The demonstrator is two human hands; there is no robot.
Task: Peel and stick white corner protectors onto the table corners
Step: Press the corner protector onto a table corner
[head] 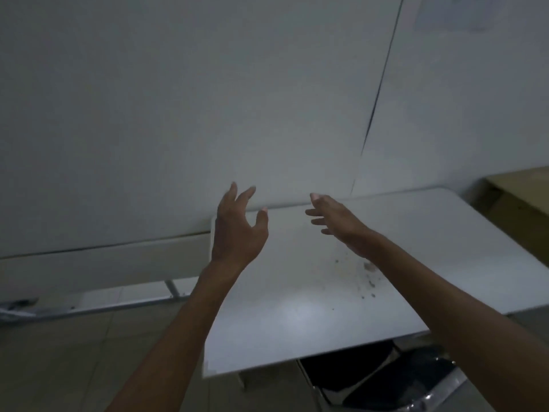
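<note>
A white table (297, 322) stands against a pale wall, its near left corner (208, 371) and far left corner (213, 221) both in view. My left hand (237, 227) is raised over the far left corner with fingers spread and holds nothing. My right hand (338, 224) hovers above the back of the tabletop, fingers relaxed and empty. A pale patch sits on the near left corner; I cannot tell whether it is a corner protector. No loose protector shows.
Crumbs and small stains (368, 278) dot the tabletop on the right. A black chair (386, 382) with a metal frame sits under the table's front edge. A brown box (523, 203) stands at the far right. A metal leg (172, 288) runs along the floor at left.
</note>
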